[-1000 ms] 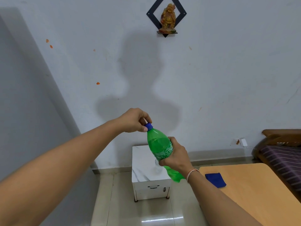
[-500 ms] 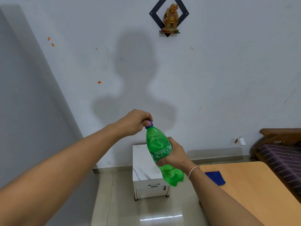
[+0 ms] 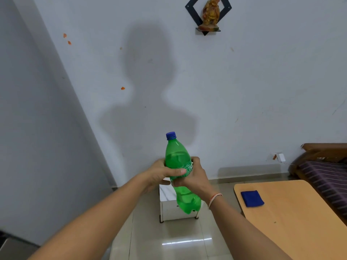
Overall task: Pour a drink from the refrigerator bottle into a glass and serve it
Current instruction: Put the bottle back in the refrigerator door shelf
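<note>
**Q:** What is around you, biggest first?

**A:** Pale wall [image 3: 244, 81] ahead, my shadow on it. Glossy tile floor [image 3: 169, 241] below. Wooden table [image 3: 293, 212] low on my right, a folded blue cloth [image 3: 252, 198] lying near its far left corner. Dark striped couch [image 3: 326, 171] beyond the table, at the right edge. Small white cabinet [image 3: 169, 209] on the floor against the wall — mostly hidden behind my hands. High on the wall, a little figurine [image 3: 210, 13] on a black diamond-shaped shelf.

**Q:** And the bottle?

**A:** Green bottle [image 3: 178, 162] held in the air in front of me, over the floor and the cabinet, left of the table. Neck up, tilted slightly with the base swung toward my right. Partly full; the liquid level sits in the upper body. Blue cap [image 3: 171, 135] on the neck, nothing touching it.

**Q:** Hands?

**A:** Both wrapped round the bottle's middle at the label. Left hand [image 3: 159, 173] grips from the left, thumb laid across the front. Right hand [image 3: 195, 177] clasps from the right — fingers curled round the body just under the left thumb, a thread band on that wrist.
</note>
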